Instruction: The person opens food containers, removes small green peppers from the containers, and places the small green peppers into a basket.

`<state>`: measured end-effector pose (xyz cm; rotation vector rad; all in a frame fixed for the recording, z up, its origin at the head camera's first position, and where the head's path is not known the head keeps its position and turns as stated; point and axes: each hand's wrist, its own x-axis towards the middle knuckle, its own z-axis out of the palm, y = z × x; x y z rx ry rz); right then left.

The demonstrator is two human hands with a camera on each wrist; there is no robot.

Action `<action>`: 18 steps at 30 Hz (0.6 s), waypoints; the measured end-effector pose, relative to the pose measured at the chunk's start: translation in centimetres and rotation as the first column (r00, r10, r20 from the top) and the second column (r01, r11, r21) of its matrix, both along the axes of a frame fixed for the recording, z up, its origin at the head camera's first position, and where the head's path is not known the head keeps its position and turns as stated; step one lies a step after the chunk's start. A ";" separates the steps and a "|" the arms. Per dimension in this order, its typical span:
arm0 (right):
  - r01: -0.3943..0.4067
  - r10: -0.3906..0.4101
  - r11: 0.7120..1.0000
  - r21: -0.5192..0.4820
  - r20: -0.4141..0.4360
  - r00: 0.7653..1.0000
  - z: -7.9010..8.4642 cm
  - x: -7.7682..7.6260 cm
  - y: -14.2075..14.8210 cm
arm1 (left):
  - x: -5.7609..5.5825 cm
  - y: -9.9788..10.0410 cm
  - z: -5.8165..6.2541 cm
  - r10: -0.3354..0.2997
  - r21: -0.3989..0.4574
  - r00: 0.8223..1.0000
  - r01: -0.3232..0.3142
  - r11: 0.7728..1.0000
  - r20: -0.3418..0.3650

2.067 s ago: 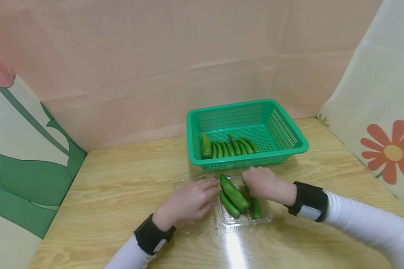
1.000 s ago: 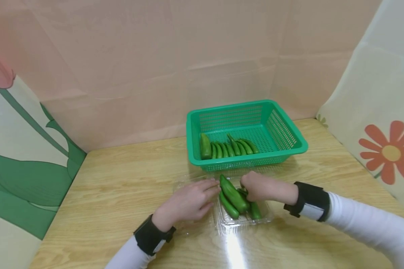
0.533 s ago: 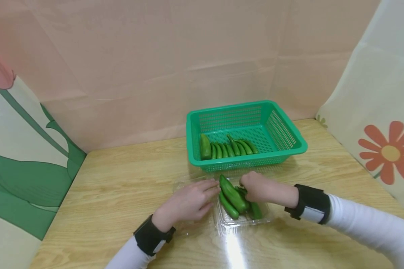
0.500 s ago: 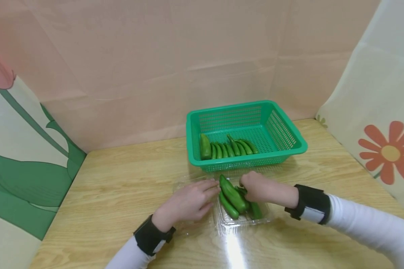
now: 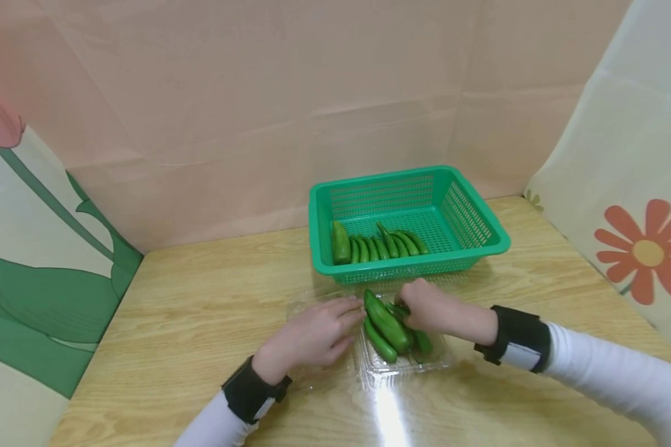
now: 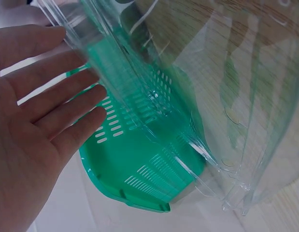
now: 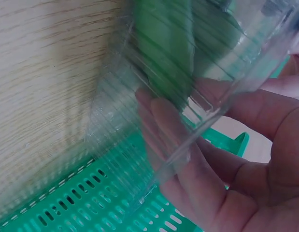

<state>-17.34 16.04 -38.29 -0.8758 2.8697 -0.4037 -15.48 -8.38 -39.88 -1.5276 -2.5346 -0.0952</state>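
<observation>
In the head view, a clear plastic clamshell box [image 5: 380, 367] lies unfolded on the table, with several long green vegetables, seemingly peppers, in its right half. The biggest green pepper [image 5: 387, 321] lies slantwise on top, beside a slimmer one [image 5: 380, 341]. My right hand [image 5: 430, 309] reaches into the box from the right and grips another green pepper [image 7: 163, 48], seen through the plastic in the right wrist view. My left hand [image 5: 315, 332] lies over the box's left half. Its fingers are extended near the fold in the plastic [image 6: 135, 96], and no object is in its palm.
Just behind the box stands a green slotted basket [image 5: 410, 267]. A large green pepper [image 5: 341, 243] and a row of several smaller ones [image 5: 397, 245] lie along its front side. The wooden table [image 5: 218, 285] meets hanging cloth at the back and sides.
My right hand has shifted slightly, and the pepper in its grip has turned and slid back, its thin end now showing left of the fingers. My left hand has stayed in place.
</observation>
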 end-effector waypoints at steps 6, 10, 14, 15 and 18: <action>0.027 -0.022 0.996 -0.083 0.063 0.998 0.1 -0.4 0.1 | 0.0 0.0 -0.1 0.002 -0.001 1.000 -0.002 1.000 -0.006; 0.028 -0.018 0.988 -0.151 0.072 0.997 0.4 -0.7 0.4 | -0.1 0.0 -0.1 0.001 -0.002 1.000 -0.001 1.000 -0.010; 0.023 -0.014 0.984 -0.177 0.052 0.999 0.8 -1.0 0.8 | -0.1 0.0 -0.2 0.002 -0.005 1.000 -0.002 1.000 -0.015; 0.020 -0.012 0.983 -0.185 0.045 0.999 0.9 -1.1 0.9 | -0.1 0.0 -0.2 0.003 -0.005 1.000 -0.003 1.000 -0.014; 0.026 -0.019 0.979 -0.200 0.038 0.999 1.2 -1.3 1.3 | -0.1 0.0 -0.2 0.004 -0.005 1.000 -0.004 1.000 -0.013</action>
